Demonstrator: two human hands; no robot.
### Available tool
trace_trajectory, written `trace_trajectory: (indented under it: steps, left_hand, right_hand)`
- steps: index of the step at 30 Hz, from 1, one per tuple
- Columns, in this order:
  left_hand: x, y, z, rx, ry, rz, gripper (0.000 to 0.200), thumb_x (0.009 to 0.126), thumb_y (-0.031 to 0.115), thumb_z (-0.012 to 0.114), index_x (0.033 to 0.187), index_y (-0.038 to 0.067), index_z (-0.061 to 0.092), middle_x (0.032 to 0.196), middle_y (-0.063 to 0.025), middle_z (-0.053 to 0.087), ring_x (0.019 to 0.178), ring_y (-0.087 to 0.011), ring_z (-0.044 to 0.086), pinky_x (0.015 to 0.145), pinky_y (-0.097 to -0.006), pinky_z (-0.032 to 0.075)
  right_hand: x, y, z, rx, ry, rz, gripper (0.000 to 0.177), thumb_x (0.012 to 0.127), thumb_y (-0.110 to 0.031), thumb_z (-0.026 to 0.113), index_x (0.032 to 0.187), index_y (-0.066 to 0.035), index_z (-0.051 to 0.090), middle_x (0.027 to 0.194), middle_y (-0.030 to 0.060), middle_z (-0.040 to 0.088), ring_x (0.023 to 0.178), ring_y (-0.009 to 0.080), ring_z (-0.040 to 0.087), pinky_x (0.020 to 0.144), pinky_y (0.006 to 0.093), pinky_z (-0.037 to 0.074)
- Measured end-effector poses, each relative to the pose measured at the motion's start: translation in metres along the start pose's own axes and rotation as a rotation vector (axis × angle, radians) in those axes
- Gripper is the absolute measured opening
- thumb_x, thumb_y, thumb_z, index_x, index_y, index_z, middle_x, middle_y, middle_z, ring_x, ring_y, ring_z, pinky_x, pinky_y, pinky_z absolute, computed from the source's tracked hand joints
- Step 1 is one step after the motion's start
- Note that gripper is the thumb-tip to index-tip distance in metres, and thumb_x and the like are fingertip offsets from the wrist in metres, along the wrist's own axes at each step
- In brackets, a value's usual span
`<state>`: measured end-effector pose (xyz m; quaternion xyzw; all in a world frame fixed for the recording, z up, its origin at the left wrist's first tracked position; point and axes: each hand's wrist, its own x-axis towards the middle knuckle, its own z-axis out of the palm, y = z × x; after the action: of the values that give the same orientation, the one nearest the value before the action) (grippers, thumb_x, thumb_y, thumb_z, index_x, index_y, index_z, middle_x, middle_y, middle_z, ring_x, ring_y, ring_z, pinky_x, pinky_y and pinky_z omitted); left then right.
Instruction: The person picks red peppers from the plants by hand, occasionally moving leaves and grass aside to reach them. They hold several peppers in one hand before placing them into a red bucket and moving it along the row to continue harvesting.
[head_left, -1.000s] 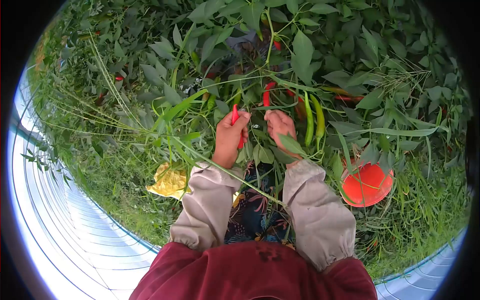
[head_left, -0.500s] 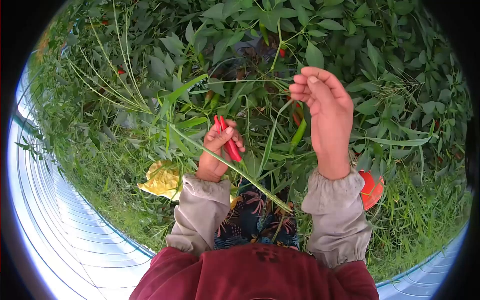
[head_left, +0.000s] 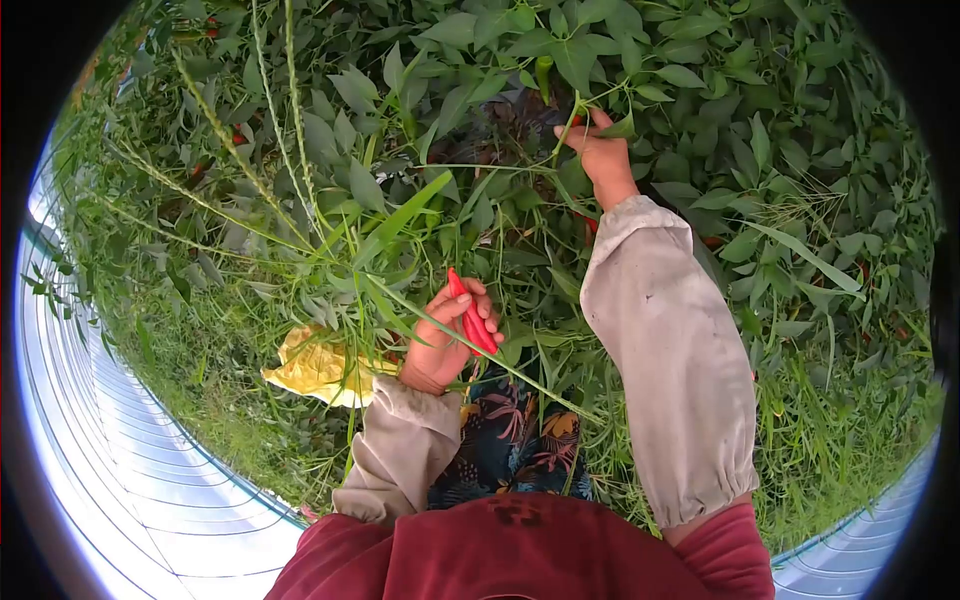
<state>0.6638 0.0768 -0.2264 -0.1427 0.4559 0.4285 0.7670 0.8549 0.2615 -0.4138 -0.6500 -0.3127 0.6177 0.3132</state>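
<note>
My left hand (head_left: 440, 340) is closed around red chili peppers (head_left: 472, 318), held upright in front of my lap. A long green grass stalk (head_left: 530, 380) slants across just below these peppers. Stretched forward into the plants, my right hand (head_left: 605, 165) has its thumb and a finger apart beside a green stem. Between them shows a bit of a red chili pepper (head_left: 577, 121), mostly covered; I see no firm hold on it. A leaf (head_left: 622, 127) hides part of the fingers. Just above hangs a green chili pepper (head_left: 544, 76).
Dense pepper plants (head_left: 720, 90) fill the far side, with several red fruits among the leaves. A crumpled yellow bag (head_left: 318, 368) lies in the grass left of my left hand. Tall grass seed heads (head_left: 290, 110) rise at the left. Silvery sheeting (head_left: 130, 430) borders the grass.
My right hand has moved forward and slightly left, deeper into the plants beside the stem. My left hand has shifted slightly down and right in view, still holding the red chili peppers.
</note>
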Motion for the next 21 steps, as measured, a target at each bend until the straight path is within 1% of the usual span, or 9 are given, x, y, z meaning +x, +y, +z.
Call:
trace_trajectory:
  steps: [1, 4, 5, 6, 8, 9, 13, 18, 21]
  left_hand:
    - [0.001, 0.0, -0.001, 0.013, 0.014, -0.005, 0.023, 0.092, 0.017, 0.054, 0.11, 0.002, 0.052, 0.086, -0.0098, 0.057, 0.08, -0.0248, 0.06, 0.072, -0.0421, 0.056]
    - [0.002, 0.0, -0.002, 0.054, 0.036, -0.005, 0.021, 0.093, 0.016, 0.054, 0.109, 0.002, 0.053, 0.085, -0.0091, 0.057, 0.078, -0.0243, 0.06, 0.071, -0.0416, 0.056]
    - [0.002, 0.0, -0.002, 0.084, 0.043, -0.003, 0.021, 0.093, 0.016, 0.054, 0.109, 0.003, 0.053, 0.084, -0.0088, 0.057, 0.077, -0.0241, 0.06, 0.071, -0.0414, 0.056]
    - [0.003, 0.0, -0.003, 0.082, 0.046, 0.001, 0.021, 0.093, 0.016, 0.054, 0.109, 0.003, 0.053, 0.084, -0.0088, 0.057, 0.077, -0.0241, 0.06, 0.071, -0.0414, 0.056]
    - [0.004, -0.003, -0.004, 0.073, 0.056, -0.024, 0.019, 0.093, 0.014, 0.054, 0.108, 0.003, 0.054, 0.083, -0.0086, 0.057, 0.077, -0.0238, 0.06, 0.07, -0.0412, 0.055]
    - [0.005, -0.005, -0.005, 0.069, 0.057, -0.021, 0.019, 0.093, 0.014, 0.054, 0.108, 0.003, 0.054, 0.083, -0.0086, 0.057, 0.077, -0.0238, 0.06, 0.07, -0.0412, 0.055]
    - [0.006, -0.008, -0.005, 0.052, 0.08, -0.031, 0.018, 0.094, 0.013, 0.053, 0.108, 0.003, 0.055, 0.083, -0.0088, 0.057, 0.076, -0.0235, 0.06, 0.07, -0.041, 0.055]
    - [0.007, -0.008, -0.005, 0.028, 0.074, -0.033, 0.017, 0.094, 0.013, 0.053, 0.108, 0.003, 0.055, 0.083, -0.0089, 0.057, 0.077, -0.0233, 0.06, 0.07, -0.0405, 0.055]
    - [0.007, -0.008, -0.004, 0.038, 0.082, -0.033, 0.017, 0.094, 0.013, 0.054, 0.108, 0.004, 0.056, 0.083, -0.0087, 0.057, 0.077, -0.0231, 0.06, 0.071, -0.0402, 0.055]
  right_hand:
    - [0.0, -0.001, -0.002, -0.004, -0.002, 0.002, 0.052, 0.069, -0.016, 0.083, 0.115, -0.002, 0.063, 0.089, 0.0079, 0.067, 0.081, 0.0183, 0.062, 0.077, 0.0293, 0.047]
    - [-0.003, -0.033, -0.005, 0.097, -0.138, 0.246, 0.039, 0.083, -0.015, 0.074, 0.12, -0.01, 0.062, 0.106, 0.0044, 0.065, 0.099, 0.0169, 0.062, 0.091, 0.0323, 0.048]
    - [0.0, -0.031, -0.007, 0.258, -0.2, 0.239, 0.033, 0.089, -0.011, 0.065, 0.121, -0.004, 0.059, 0.113, 0.0111, 0.062, 0.107, 0.0234, 0.062, 0.096, 0.0352, 0.051]
    - [0.003, -0.029, -0.008, 0.256, -0.206, 0.24, 0.033, 0.089, -0.011, 0.065, 0.121, -0.004, 0.059, 0.113, 0.0111, 0.062, 0.107, 0.0234, 0.062, 0.096, 0.0352, 0.051]
    - [0.005, -0.028, -0.007, 0.618, -0.257, 0.304, 0.029, 0.092, -0.001, 0.055, 0.12, 0.002, 0.056, 0.116, 0.0168, 0.06, 0.107, 0.0283, 0.062, 0.097, 0.0377, 0.052]
    - [0.004, -0.03, -0.005, 0.688, -0.258, 0.29, 0.031, 0.092, 0.004, 0.05, 0.123, 0.006, 0.051, 0.119, 0.0224, 0.058, 0.108, 0.0314, 0.062, 0.098, 0.039, 0.052]
    - [0.008, -0.03, 0.001, 0.712, -0.267, 0.273, 0.032, 0.092, 0.005, 0.05, 0.124, 0.004, 0.051, 0.119, 0.0214, 0.058, 0.109, 0.0312, 0.061, 0.099, 0.0399, 0.052]
    - [0.001, -0.033, 0.0, 0.649, -0.433, 0.239, 0.039, 0.088, 0.006, 0.052, 0.126, 0.001, 0.051, 0.12, 0.0191, 0.058, 0.109, 0.0305, 0.061, 0.099, 0.0415, 0.051]
    - [0.009, -0.02, -0.007, 0.73, -0.608, 0.289, 0.043, 0.085, 0.005, 0.053, 0.127, 0.0, 0.051, 0.118, 0.0161, 0.061, 0.108, 0.0306, 0.062, 0.098, 0.042, 0.051]
